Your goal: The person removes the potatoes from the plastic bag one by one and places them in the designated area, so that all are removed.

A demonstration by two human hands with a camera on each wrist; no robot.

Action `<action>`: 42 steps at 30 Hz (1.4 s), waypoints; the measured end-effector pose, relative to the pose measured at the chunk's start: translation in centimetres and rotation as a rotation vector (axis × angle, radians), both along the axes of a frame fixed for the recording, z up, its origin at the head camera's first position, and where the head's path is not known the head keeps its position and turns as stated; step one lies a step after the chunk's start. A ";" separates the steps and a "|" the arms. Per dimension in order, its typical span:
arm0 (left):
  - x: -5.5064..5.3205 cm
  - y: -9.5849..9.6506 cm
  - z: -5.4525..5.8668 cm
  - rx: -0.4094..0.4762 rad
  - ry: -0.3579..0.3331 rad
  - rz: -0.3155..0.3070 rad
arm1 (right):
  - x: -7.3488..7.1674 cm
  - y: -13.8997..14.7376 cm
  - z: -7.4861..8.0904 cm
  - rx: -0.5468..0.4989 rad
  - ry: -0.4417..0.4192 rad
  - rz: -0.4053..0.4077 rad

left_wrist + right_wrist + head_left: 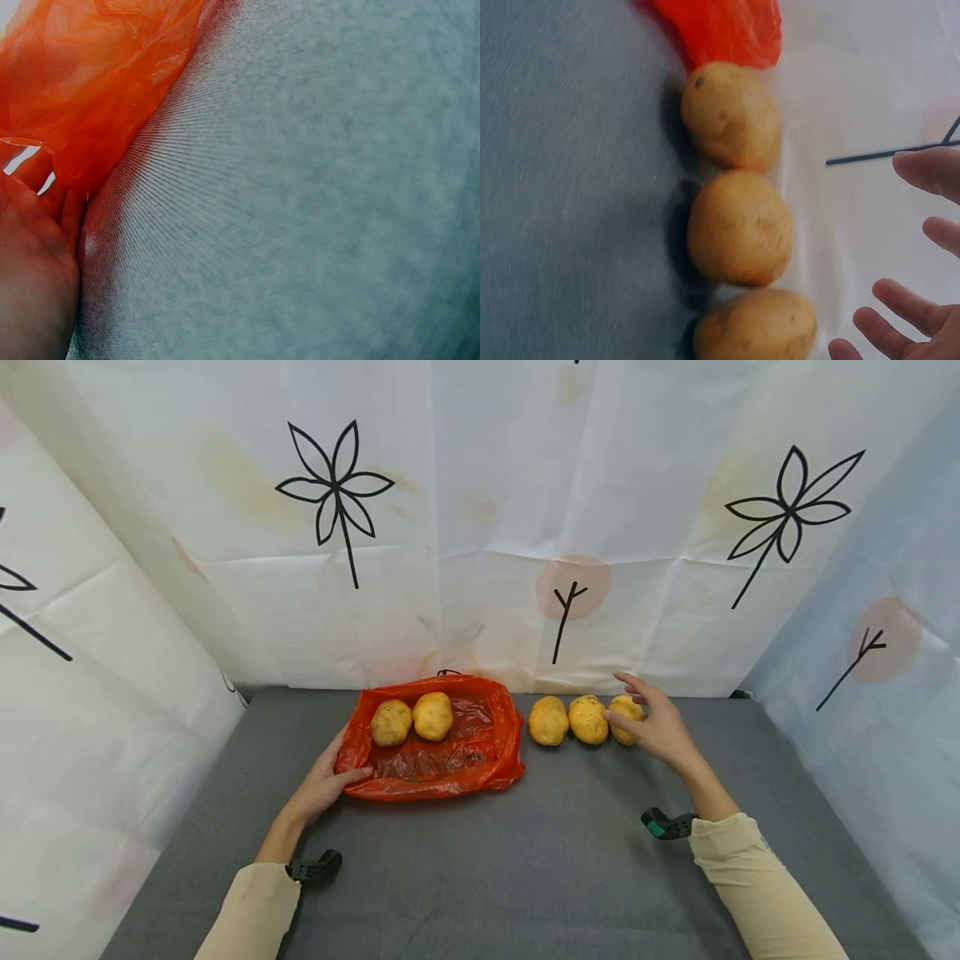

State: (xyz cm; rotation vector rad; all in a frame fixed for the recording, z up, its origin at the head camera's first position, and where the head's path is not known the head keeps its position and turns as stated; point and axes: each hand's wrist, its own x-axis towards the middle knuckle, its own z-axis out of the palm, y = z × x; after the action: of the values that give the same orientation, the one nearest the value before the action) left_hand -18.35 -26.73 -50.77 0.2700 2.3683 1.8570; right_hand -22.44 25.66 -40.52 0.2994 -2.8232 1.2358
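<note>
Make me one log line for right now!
left hand: grips red plastic bag; in bag: two roundish yellow potatoes; beside bag: row of three roundish yellow potatoes; right hand: holds nothing, near row's right end

Grey, cloth-covered table (487, 877) seen from its 6 o'clock side. Toward 11 o'clock lies a crinkled red plastic bag (420, 789), its wide mouth facing up. Toward 1 o'clock, just beside the bag, three yellow potatoes (588, 720) lie in a row near the far edge.
</note>
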 end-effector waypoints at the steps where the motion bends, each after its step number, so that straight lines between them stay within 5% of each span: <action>1: 0.0 0.0 0.0 -0.001 0.000 0.001 | 0.0 -0.2 0.0 -0.005 0.005 0.004; 22: 0.2 0.0 0.0 -0.005 -0.003 0.005 | -0.5 -6.2 0.4 -0.277 0.020 0.139; 42: 0.1 0.1 0.1 -0.003 -0.006 0.001 | -1.6 -12.6 -0.8 -0.383 -0.004 0.236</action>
State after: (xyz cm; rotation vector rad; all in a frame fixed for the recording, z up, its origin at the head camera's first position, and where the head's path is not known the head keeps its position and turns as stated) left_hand -18.30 -26.67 -50.69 0.2630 2.3676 1.8512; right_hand -24.00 13.10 -41.36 0.6191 -2.5311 1.7837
